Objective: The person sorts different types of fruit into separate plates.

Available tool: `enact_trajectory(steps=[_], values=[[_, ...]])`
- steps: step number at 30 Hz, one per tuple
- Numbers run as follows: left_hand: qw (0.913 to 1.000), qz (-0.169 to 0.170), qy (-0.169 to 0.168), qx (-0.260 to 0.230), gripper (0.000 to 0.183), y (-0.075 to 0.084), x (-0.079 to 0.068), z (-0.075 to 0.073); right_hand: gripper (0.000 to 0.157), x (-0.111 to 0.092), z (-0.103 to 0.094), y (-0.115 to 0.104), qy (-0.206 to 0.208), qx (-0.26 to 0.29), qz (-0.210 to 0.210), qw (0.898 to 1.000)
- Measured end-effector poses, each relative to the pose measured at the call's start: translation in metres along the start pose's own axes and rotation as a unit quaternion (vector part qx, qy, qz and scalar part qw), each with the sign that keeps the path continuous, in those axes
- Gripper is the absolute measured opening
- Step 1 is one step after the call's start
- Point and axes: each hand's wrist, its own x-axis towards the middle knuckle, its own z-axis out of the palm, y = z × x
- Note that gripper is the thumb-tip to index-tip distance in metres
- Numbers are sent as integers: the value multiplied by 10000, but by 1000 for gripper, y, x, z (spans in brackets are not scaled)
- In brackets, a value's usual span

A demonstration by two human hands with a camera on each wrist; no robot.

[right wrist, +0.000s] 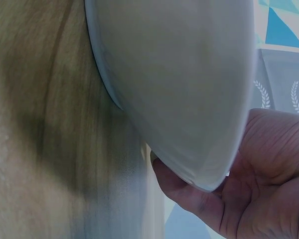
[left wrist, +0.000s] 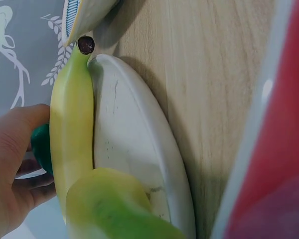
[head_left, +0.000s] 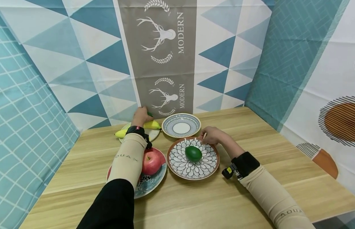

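Observation:
At the far left, my left hand (head_left: 140,117) holds a green oval fruit (left wrist: 41,148) between thumb and fingers, behind a yellow banana (left wrist: 72,119). That banana and a second, greenish-yellow one (left wrist: 114,206) lie on a white plate (head_left: 155,135). The fruit is partly hidden by the hand and banana. My right hand (head_left: 212,135) grips the far right rim of a petal-patterned plate (head_left: 177,165), thumb at its upper side and fingers underneath. Another smooth green oval fruit (head_left: 193,154) lies near the middle of that plate. The right wrist view shows the plate's pale underside (right wrist: 179,89).
Below my left forearm stands a red and blue plate (head_left: 157,184) bearing a red apple (head_left: 151,163); the forearm covers part of it. A blue-striped dish (head_left: 181,127) sits at the back, beside the patterned wall cloth (head_left: 166,70). The wooden table (head_left: 183,203) carries everything.

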Motion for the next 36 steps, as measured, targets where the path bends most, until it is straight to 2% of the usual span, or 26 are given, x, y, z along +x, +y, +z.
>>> enact_trajectory(steps=[5,13,20,30,36], values=[[9998,34,-144,103,62,-6,9,-1,10,0,-2,-1,-31,21,-30,10000],[9993,250,-182,189,60,-4,24,-9,11,0,-5,-2,-54,-88,-78,9999],[9978,495,-211,393,48,13,24,-24,10,0,-3,-1,-6,-66,-36,10000],[9960,710,-98,528,50,34,16,-41,10,1,1,0,17,-9,19,10000],[9944,746,-22,750,50,41,19,-52,10,2,2,-1,40,-53,31,10000]])
